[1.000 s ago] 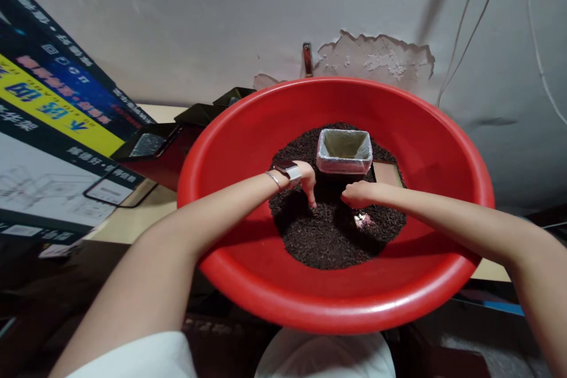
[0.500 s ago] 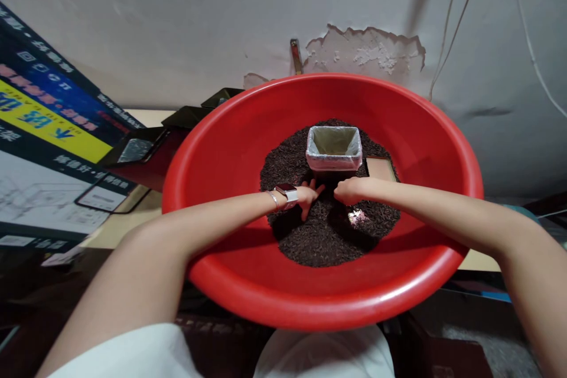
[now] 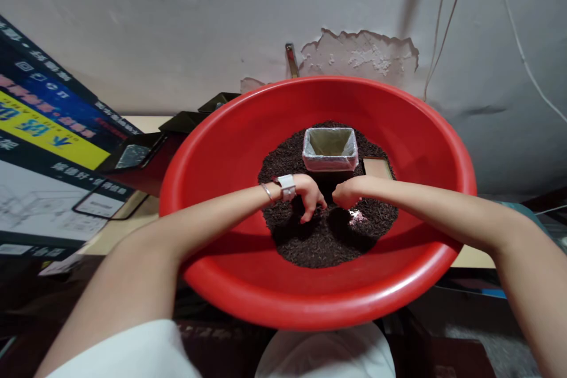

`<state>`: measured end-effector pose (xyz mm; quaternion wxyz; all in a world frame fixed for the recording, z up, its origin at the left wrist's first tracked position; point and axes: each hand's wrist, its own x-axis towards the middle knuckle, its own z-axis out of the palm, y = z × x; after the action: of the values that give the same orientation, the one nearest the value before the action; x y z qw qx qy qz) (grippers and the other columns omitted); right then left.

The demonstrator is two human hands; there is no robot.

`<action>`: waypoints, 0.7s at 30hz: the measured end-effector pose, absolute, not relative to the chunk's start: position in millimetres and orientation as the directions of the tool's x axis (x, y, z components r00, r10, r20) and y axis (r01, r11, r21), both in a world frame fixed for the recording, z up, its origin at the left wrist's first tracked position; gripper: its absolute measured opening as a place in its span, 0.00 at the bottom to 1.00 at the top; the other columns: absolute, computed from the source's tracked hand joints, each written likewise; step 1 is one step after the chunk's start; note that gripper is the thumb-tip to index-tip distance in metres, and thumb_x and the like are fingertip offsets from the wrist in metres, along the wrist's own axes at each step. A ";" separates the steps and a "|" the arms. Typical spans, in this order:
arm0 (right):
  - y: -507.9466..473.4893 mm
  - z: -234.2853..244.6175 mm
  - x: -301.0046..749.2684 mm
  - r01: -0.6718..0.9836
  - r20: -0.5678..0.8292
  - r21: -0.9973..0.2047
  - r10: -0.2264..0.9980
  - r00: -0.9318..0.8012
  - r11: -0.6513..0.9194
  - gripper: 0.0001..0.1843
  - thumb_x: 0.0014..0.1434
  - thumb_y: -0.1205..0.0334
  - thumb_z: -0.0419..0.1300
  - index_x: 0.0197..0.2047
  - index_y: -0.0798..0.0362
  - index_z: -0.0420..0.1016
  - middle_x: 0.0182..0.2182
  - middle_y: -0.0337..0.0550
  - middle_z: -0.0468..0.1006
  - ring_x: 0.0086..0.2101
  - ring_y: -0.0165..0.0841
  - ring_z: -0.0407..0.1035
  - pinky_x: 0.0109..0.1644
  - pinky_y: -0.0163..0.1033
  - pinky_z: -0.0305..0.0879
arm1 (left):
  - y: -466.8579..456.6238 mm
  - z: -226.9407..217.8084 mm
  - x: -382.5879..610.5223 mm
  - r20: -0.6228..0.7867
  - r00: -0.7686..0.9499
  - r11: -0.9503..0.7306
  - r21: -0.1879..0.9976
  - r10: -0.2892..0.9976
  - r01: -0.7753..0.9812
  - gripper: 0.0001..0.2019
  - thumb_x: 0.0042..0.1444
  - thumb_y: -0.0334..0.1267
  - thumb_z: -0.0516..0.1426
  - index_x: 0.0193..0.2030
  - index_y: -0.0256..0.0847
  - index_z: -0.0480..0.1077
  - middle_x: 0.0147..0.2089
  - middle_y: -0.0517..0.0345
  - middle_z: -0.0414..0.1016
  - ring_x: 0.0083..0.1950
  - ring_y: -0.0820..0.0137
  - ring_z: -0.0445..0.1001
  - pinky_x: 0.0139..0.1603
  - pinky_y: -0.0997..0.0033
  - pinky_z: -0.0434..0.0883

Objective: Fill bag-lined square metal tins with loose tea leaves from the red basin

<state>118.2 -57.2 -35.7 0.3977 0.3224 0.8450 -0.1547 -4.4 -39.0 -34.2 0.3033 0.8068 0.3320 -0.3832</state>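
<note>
Brown shreds (image 3: 316,251) lie under left hand (image 3: 309,194) and right hand (image 3: 348,192).

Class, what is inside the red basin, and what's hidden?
Dark tea-like leaves, a plastic-lined box, beige panel, pinkish bits, left hand, right hand. Leaves hide the floor of the basin.

A pale, cream-coloured, flat tabletop (image 3: 473,257) is carrying a large, round, red plastic basin (image 3: 319,310); dark, angular, open-topped boxes (image 3: 135,177) are standing on its left.
</note>
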 end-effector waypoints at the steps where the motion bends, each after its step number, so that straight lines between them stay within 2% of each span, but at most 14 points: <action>1: -57.4 -38.8 117.7 0.670 -0.784 -0.022 0.403 -0.472 0.742 0.11 0.50 0.73 0.57 0.37 0.67 0.78 0.31 0.51 0.79 0.33 0.37 0.73 0.37 0.38 0.68 | -38.1 -18.2 -5.4 -0.815 0.513 -0.604 0.273 0.267 0.749 0.34 0.30 0.34 0.64 0.51 0.46 0.72 0.45 0.60 0.78 0.41 0.63 0.73 0.36 0.71 0.71; 4: -59.3 -47.8 115.9 0.676 -0.796 -0.066 0.369 -0.479 0.734 0.10 0.49 0.73 0.58 0.34 0.65 0.78 0.28 0.47 0.77 0.33 0.35 0.72 0.37 0.37 0.68 | -35.9 29.8 -11.7 -0.662 0.698 -0.640 0.417 0.274 0.646 0.26 0.36 0.37 0.61 0.47 0.46 0.70 0.46 0.63 0.76 0.45 0.66 0.71 0.44 0.72 0.68; 7: -62.2 -52.4 114.2 0.676 -0.808 -0.081 0.349 -0.475 0.732 0.07 0.48 0.73 0.58 0.31 0.64 0.78 0.24 0.44 0.75 0.32 0.35 0.71 0.37 0.38 0.68 | -35.1 60.7 -17.9 -0.322 0.820 -0.668 0.475 0.474 0.573 0.24 0.42 0.40 0.60 0.49 0.44 0.67 0.49 0.61 0.72 0.47 0.67 0.68 0.47 0.71 0.66; 10: -64.0 -52.1 113.5 0.668 -0.821 -0.071 0.337 -0.461 0.741 0.08 0.49 0.74 0.56 0.28 0.64 0.77 0.22 0.44 0.75 0.30 0.35 0.72 0.37 0.39 0.68 | -31.7 64.8 -20.1 0.101 0.733 -0.653 0.547 0.673 0.524 0.20 0.45 0.42 0.59 0.47 0.41 0.65 0.47 0.58 0.70 0.46 0.67 0.67 0.46 0.69 0.65; 12: -63.6 -50.8 114.2 0.664 -0.816 -0.058 0.348 -0.462 0.746 0.09 0.49 0.74 0.56 0.29 0.65 0.78 0.24 0.47 0.76 0.31 0.36 0.72 0.36 0.40 0.68 | -26.0 57.3 -19.7 0.304 0.601 -0.640 0.594 0.739 0.487 0.18 0.46 0.41 0.59 0.44 0.39 0.65 0.44 0.57 0.70 0.43 0.68 0.67 0.47 0.68 0.65; 14: -61.7 -50.0 116.7 0.671 -0.803 -0.032 0.381 -0.459 0.741 0.10 0.48 0.74 0.56 0.32 0.66 0.79 0.29 0.50 0.78 0.33 0.38 0.73 0.37 0.40 0.68 | -18.3 47.1 -19.3 0.406 0.495 -0.629 0.622 0.768 0.466 0.15 0.46 0.39 0.60 0.41 0.38 0.65 0.42 0.57 0.70 0.42 0.69 0.67 0.47 0.66 0.65; 17: -56.0 -51.0 124.7 0.707 -0.755 0.032 0.480 -0.446 0.707 0.15 0.48 0.74 0.57 0.39 0.66 0.79 0.38 0.56 0.79 0.38 0.42 0.74 0.39 0.41 0.68 | -8.2 34.7 -19.5 0.451 0.434 -0.621 0.647 0.780 0.443 0.12 0.47 0.37 0.60 0.38 0.38 0.65 0.40 0.57 0.70 0.42 0.69 0.67 0.48 0.66 0.65; 19: -51.2 -52.9 132.4 0.747 -0.704 0.079 0.567 -0.427 0.660 0.19 0.48 0.73 0.57 0.44 0.64 0.78 0.42 0.56 0.78 0.42 0.44 0.73 0.41 0.42 0.68 | -5.0 29.7 -19.5 0.486 0.424 -0.642 0.637 0.764 0.427 0.11 0.48 0.36 0.59 0.38 0.38 0.66 0.40 0.57 0.71 0.42 0.69 0.68 0.49 0.65 0.65; 21: -47.1 -55.4 140.7 0.796 -0.666 0.113 0.640 -0.383 0.594 0.19 0.47 0.72 0.60 0.44 0.61 0.79 0.41 0.53 0.79 0.42 0.43 0.74 0.41 0.41 0.69 | -4.6 26.5 -19.0 0.524 0.428 -0.676 0.603 0.736 0.423 0.10 0.49 0.36 0.59 0.38 0.38 0.67 0.41 0.56 0.72 0.43 0.69 0.68 0.50 0.65 0.65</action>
<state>140.7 -47.1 -55.4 0.3442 0.4359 0.8237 -0.1138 -19.0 -4.6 26.5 0.1942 0.8225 0.3524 0.4020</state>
